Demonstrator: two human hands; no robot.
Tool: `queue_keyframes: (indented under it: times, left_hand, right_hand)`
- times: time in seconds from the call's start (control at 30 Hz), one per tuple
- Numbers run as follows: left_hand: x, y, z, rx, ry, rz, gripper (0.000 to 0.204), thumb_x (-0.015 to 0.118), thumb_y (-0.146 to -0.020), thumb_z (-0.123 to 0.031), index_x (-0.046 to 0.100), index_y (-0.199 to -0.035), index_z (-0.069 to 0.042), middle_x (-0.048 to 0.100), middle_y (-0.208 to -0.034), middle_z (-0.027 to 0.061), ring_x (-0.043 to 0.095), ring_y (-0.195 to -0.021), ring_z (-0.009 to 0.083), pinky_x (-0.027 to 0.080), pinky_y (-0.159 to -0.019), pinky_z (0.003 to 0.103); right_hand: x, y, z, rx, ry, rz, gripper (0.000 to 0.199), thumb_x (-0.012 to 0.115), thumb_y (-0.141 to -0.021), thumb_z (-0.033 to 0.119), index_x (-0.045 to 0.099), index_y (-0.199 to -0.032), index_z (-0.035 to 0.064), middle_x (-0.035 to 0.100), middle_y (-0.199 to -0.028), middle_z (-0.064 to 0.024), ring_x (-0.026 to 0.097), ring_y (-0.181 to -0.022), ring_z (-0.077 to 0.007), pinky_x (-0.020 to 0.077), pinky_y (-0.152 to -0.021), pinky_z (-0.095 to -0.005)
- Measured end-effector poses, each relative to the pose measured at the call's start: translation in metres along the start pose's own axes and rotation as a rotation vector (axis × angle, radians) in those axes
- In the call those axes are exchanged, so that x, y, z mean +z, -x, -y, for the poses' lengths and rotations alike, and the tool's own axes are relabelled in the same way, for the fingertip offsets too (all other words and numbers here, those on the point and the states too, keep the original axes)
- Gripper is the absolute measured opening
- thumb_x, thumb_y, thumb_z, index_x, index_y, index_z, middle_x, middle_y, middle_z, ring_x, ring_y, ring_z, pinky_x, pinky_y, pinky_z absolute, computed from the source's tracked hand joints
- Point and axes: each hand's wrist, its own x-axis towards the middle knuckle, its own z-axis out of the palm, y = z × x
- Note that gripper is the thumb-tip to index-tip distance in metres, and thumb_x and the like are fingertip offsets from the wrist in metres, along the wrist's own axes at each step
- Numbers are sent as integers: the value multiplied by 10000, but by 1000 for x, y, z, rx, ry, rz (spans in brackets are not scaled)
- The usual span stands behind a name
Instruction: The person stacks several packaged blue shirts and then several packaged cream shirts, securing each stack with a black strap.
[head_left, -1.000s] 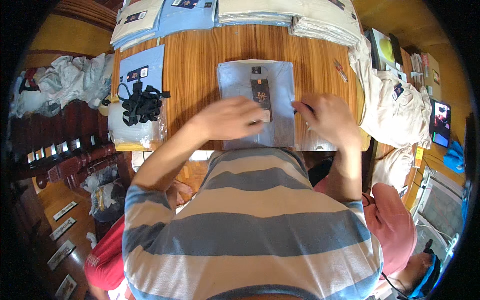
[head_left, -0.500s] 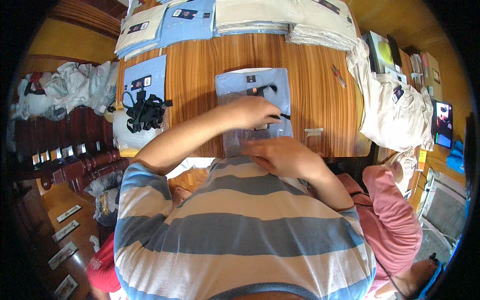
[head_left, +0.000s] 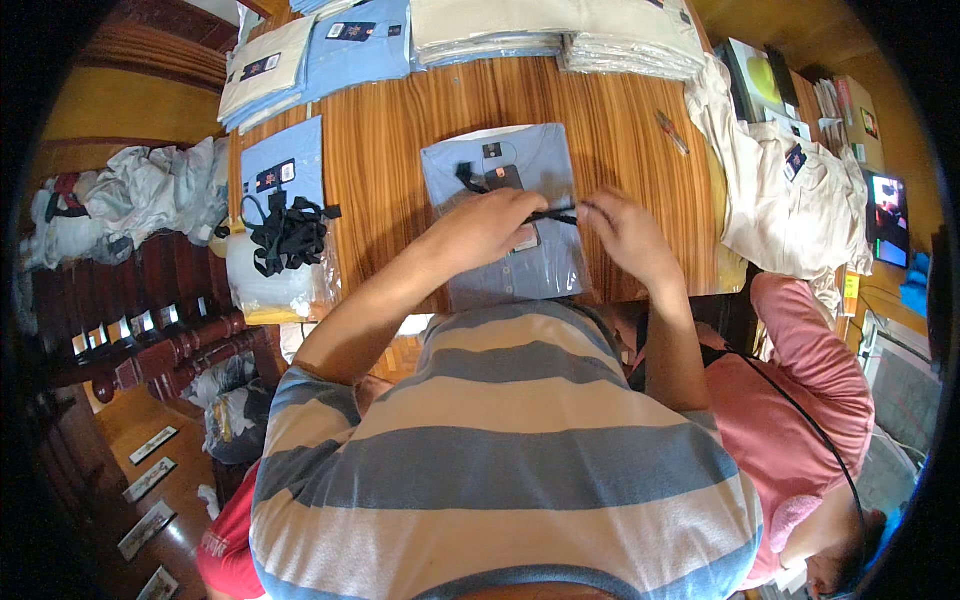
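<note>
A folded blue shirt in a clear plastic bag lies in front of me, dark tags on its upper part. Across it my left hand is closed on a black fabric strap, whose loose end sticks out above the hand, toward the shirt's collar. At the shirt's right edge my right hand pinches the strap's other end. A short length spans the two hands, just above the shirt. My left fingers partly cover the tags.
On the left are a bagged blue shirt and a heap of black straps. Stacks of folded shirts line the far edge. A small cutter and a loose cream shirt lie right. A person in pink is close by.
My right hand has risen from the shirt's near edge to the strap's right end. The strap's loose end now points left of my left hand, which still holds it.
</note>
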Motion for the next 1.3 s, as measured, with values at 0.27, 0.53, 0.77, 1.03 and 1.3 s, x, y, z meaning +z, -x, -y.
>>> queue_keyframes:
  times: [0.27,0.53,0.77,1.03,1.3]
  left_hand:
    - [-5,-10,-15,95,-494,91,208,652,-897,-125,687,-1063,-4,628,-1024,106,647,-1040,257,581,-841,403]
    - [-29,-19,-11,5,439,216,171,640,-1029,-127,698,-1044,34,642,-955,148,653,-900,306,505,-791,396]
    - [-44,-25,-67,128,345,-235,128,700,-983,-96,703,-979,32,637,-869,129,630,-769,272,494,-712,381]
    - [-37,-1,-47,-202,439,-437,139,703,-1001,-113,708,-1015,25,603,-854,90,582,-719,182,469,-660,312]
    - [-29,19,-23,-188,529,-519,114,698,-1001,-94,704,-1024,17,614,-883,58,593,-771,140,459,-661,276]
  right_hand:
    - [45,-33,1,509,-236,-38,357,715,-999,324,702,-1132,-7,763,-916,-162,711,-717,-235,553,-637,-399]
    - [79,61,6,661,-704,114,599,906,-785,454,664,-1068,-15,729,-960,-155,699,-879,-257,552,-777,-409]
    - [-25,20,85,315,201,87,587,852,-809,418,603,-1030,-65,696,-869,-292,728,-816,-451,577,-679,-518]
    - [-2,11,153,369,375,354,661,797,-859,506,559,-1092,-65,657,-996,-234,748,-836,-388,629,-652,-434]
    - [-20,28,99,326,-522,519,634,850,-883,129,509,-1404,9,654,-1141,-184,764,-927,-273,653,-773,-375]
